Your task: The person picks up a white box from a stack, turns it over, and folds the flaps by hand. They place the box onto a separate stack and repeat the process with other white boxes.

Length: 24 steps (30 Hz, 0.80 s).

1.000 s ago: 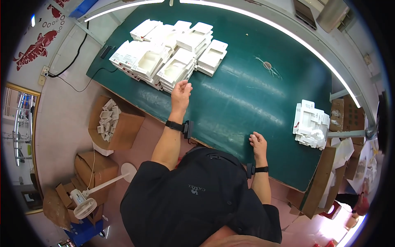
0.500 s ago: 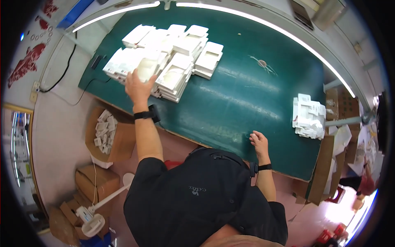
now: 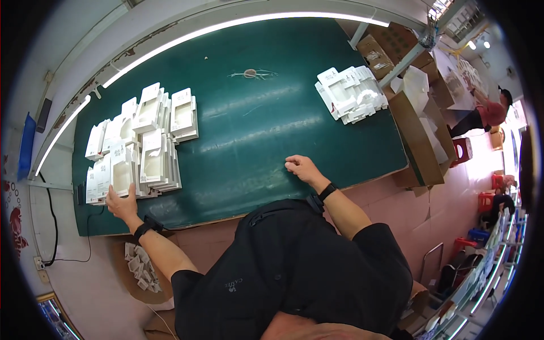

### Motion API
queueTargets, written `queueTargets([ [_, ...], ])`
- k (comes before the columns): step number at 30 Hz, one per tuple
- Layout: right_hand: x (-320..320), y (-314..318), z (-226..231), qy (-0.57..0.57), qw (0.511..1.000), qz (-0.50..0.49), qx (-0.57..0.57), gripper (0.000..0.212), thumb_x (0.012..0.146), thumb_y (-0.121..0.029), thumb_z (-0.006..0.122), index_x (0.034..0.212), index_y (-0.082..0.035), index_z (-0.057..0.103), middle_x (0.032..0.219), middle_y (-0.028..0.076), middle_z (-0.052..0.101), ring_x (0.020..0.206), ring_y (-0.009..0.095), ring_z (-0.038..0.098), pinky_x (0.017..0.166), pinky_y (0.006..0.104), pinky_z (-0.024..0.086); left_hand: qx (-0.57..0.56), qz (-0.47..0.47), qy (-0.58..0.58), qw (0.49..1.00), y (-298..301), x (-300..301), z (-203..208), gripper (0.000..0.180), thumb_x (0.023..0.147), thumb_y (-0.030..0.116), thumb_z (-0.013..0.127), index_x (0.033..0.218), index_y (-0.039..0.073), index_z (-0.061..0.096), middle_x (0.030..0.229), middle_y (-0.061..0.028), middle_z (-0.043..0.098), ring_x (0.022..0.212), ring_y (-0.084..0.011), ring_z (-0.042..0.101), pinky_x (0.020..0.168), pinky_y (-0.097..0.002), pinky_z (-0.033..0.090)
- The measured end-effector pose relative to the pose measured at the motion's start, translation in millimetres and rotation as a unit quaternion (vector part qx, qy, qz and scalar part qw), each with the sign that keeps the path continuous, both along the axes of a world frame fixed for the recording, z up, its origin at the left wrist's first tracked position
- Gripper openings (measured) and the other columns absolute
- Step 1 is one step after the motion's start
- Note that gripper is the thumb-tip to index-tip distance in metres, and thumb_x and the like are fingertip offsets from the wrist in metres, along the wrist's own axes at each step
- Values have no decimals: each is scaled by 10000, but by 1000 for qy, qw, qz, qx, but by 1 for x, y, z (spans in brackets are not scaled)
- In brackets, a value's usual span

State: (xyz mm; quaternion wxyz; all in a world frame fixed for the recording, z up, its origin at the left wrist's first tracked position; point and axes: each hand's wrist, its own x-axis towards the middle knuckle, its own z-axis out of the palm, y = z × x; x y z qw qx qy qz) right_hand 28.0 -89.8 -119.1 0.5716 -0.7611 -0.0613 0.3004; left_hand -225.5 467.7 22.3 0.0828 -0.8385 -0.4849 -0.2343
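Note:
Stacks of flat white boxes with cut-out windows (image 3: pixel 150 107) stand on the left part of the green table. At their near edge, my left hand (image 3: pixel 123 205) has its thumb and fingers on either side of the end of a white windowed box (image 3: pixel 120 164), gripping it on its stack. My right hand (image 3: pixel 304 169) hovers over the table's near edge with its fingers curled together, and nothing shows in it. Farther right lies a smaller pile of white boxes (image 3: pixel 351 93).
The green table (image 3: pixel 238 130) has a bundle of thin pale ties (image 3: pixel 249 73) toward its far side. Below its left edge stands a carton of small white pieces (image 3: pixel 141 269). An open carton (image 3: pixel 416 141) stands against the right edge. A person (image 3: pixel 493 113) is in the right background.
My view has turned to the right, so the table and boxes appear farther left. My left hand stays on the near box. My right hand remains curled over the table's near edge.

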Motion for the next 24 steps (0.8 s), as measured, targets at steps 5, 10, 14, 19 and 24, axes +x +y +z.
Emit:
queueTargets([
  [5, 4, 11, 17, 10, 999, 19, 24, 410, 937, -240, 680, 1229, 43, 623, 1012, 87, 698, 903, 136, 654, 806, 281, 517, 20, -46, -94, 994, -25, -20, 5, 829, 756, 501, 815, 1396, 72, 511, 1334, -222, 529, 1226, -395, 506, 1016, -506, 430],
  [10, 3, 39, 62, 35, 993, 71, 91, 411, 958, -249, 665, 1262, 21, 606, 1074, 76, 686, 968, 133, 651, 825, 270, 515, -68, -156, -341, 924, -126, 2, 21, 689, 813, 298, 826, 1351, -17, 533, 1297, -211, 532, 1198, -333, 525, 1025, -429, 427],
  [14, -5, 75, 120, 56, 975, 136, 164, 443, 959, -246, 663, 1305, 13, 568, 1139, 89, 673, 1021, 151, 649, 877, 296, 523, -123, -310, -297, 895, -230, 65, 25, 681, 807, 296, 815, 1350, 6, 522, 1309, -162, 493, 1206, -305, 486, 1022, -408, 395],
  [19, -24, 111, 155, 93, 929, 98, 345, 493, 959, -206, 645, 1371, 12, 487, 1214, 107, 643, 1065, 174, 643, 914, 336, 533, -165, -389, -223, 879, -313, 113, 18, 860, 669, 371, 880, 1352, 15, 497, 1303, -199, 478, 1175, -367, 480, 1017, -486, 372],
  [24, -19, 109, 153, 109, 934, 35, 337, 515, 958, -180, 631, 1396, 17, 445, 1242, 117, 629, 1097, 179, 626, 937, 354, 527, -182, -399, -178, 881, -326, 118, 18, 911, 670, 390, 886, 1386, 18, 462, 1321, -192, 454, 1181, -327, 478, 997, -451, 396],
])
